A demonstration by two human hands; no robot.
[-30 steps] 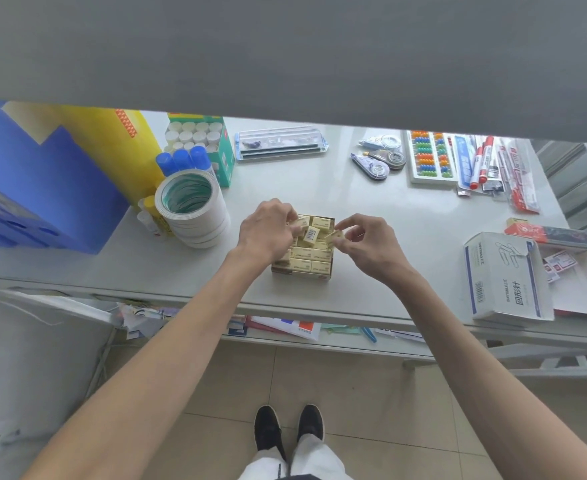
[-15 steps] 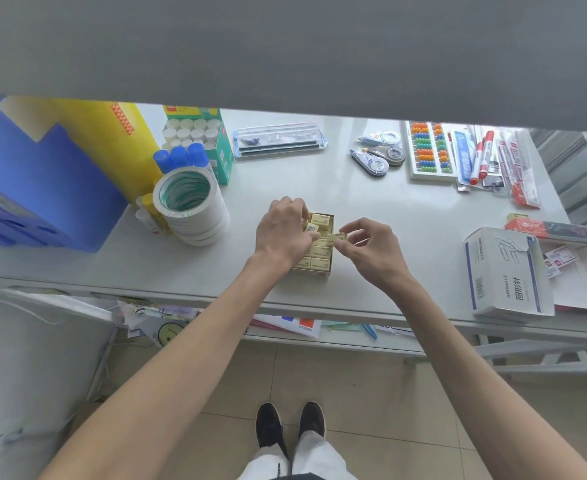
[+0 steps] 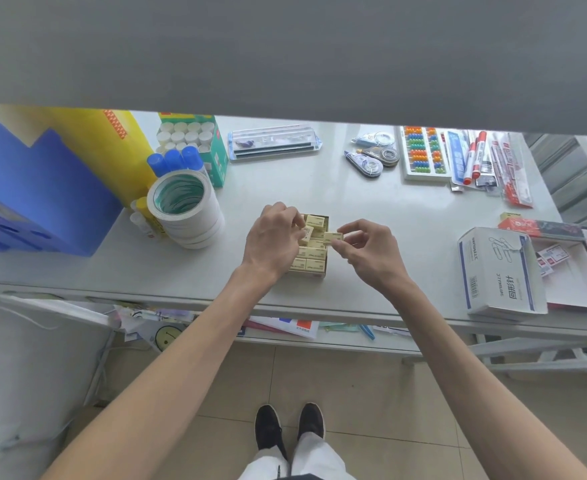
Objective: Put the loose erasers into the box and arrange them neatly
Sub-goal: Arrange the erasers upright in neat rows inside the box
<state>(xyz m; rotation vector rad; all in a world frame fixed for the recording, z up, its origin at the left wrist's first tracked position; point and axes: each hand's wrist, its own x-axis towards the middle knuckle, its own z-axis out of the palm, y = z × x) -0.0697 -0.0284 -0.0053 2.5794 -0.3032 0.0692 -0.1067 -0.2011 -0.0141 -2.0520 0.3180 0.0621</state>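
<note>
A small open box (image 3: 325, 268) full of pale yellow erasers (image 3: 311, 263) stands near the table's front edge, in the middle. My left hand (image 3: 273, 242) covers the box's left side and pinches one tilted eraser (image 3: 306, 233) over it. My right hand (image 3: 371, 251) is just right of the box and holds another eraser (image 3: 332, 236) by its end, level, above the box's right edge. The erasers at the near end lie in tidy rows; those under my fingers look uneven.
A stack of tape rolls (image 3: 184, 209) and glue sticks (image 3: 172, 162) stand to the left, by blue and yellow folders (image 3: 42, 188). Correction tapes (image 3: 371, 161), an abacus (image 3: 423, 154) and markers (image 3: 472, 161) lie at the back right. A paper-clip carton (image 3: 500, 271) sits at the right.
My left hand has shifted slightly right over the box and now lifts a tilted eraser. My right hand stays beside the box, still holding its eraser.
</note>
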